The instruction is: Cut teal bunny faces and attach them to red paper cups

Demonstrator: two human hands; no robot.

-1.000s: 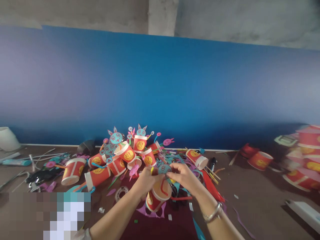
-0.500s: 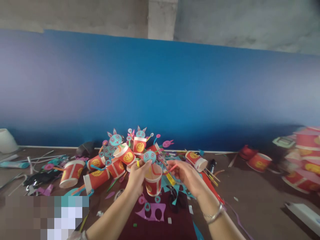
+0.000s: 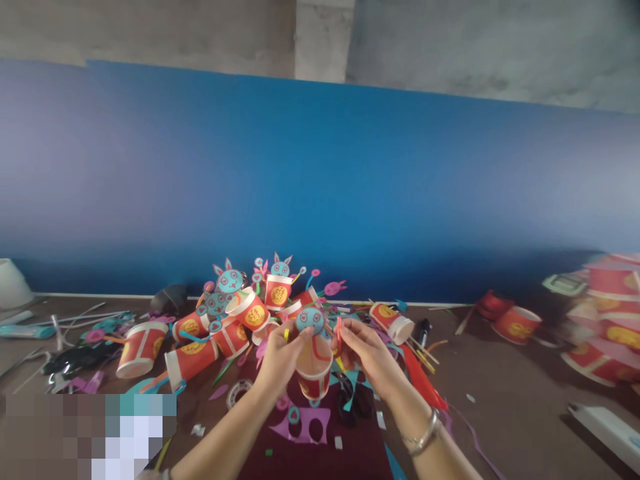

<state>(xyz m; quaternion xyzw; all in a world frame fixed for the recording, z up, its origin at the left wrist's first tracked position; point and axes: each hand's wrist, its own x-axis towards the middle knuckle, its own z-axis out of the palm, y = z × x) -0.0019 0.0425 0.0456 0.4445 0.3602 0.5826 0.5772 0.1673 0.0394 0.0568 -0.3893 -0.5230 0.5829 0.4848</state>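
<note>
We face a broad blue panel (image 3: 320,187) behind a dark tabletop (image 3: 515,407), both unchanged over the last second, as is the heap of decorated cups (image 3: 254,315) at the back. In front of it the two hands face each other, and they are what differs: a second ago both are up at the face cutout, while now we see them doing separate jobs. The left hand (image 3: 281,357) has its fingers clamped on the cup's rim, thumb in front; the right hand (image 3: 365,350) has its thumb and fingers pinched together just beside it. The red paper cup (image 3: 314,383) sits between them, near the purple scrap sheet (image 3: 305,427), apparently lifted off the table, its mouth tipped towards us. For the work, this means we can read the left hand as the steadying one, which frees the right. The blue face cutout (image 3: 310,319) stands at the far rim by the left thumb. Smaller again, the red straw (image 3: 339,333) in the right fingers now points nearly upright, where half a second ago it slants outward; we cannot tell whether it joins the bent straw (image 3: 317,353) inside the cup. A yellow tip (image 3: 287,335) shows at the left fingers.
</note>
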